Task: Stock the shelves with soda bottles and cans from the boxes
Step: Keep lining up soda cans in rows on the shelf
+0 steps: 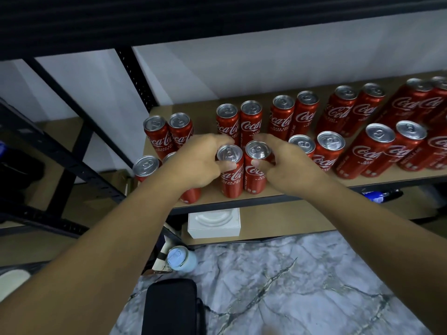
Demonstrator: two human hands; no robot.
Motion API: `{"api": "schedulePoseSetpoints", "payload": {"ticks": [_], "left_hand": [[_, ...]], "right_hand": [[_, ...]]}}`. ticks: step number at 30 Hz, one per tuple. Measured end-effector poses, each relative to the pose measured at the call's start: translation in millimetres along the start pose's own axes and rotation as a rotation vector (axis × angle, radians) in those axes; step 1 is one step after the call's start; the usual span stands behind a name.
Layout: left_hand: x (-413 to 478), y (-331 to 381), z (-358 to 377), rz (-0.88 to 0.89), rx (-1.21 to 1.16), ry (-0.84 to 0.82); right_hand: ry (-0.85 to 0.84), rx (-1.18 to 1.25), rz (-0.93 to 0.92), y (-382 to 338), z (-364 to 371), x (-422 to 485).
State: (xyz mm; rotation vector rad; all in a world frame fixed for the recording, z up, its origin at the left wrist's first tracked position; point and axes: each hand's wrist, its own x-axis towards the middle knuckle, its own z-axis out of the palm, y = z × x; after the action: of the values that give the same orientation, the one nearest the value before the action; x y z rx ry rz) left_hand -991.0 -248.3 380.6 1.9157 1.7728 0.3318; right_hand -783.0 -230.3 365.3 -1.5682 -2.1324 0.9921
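The left hand (pixel 199 163) and forearm are covering most of one can (pixel 191 195) at the front edge of the shelf (pixel 210 200). The right hand (pixel 287 165) is hiding the body of another can (pixel 302 143). The frame is cropping the rightmost cans (pixel 439 151).

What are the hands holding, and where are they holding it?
The left hand grips the left can around its upper side, under the rim. The right hand grips the right can beside it the same way.
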Motion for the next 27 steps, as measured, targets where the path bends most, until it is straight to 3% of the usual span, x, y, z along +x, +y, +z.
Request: {"api": "schedulePoseSetpoints", "payload": {"ticks": [23,27], "left_hand": [[-12,5,5,-0.015,0.084,0.086],[-12,5,2,-0.005,0.045,0.105]], "right_hand": [[-0.068,0.067,-0.014,8,-3,3],[-0.054,0.034,-0.083,4,-10,1]]}}
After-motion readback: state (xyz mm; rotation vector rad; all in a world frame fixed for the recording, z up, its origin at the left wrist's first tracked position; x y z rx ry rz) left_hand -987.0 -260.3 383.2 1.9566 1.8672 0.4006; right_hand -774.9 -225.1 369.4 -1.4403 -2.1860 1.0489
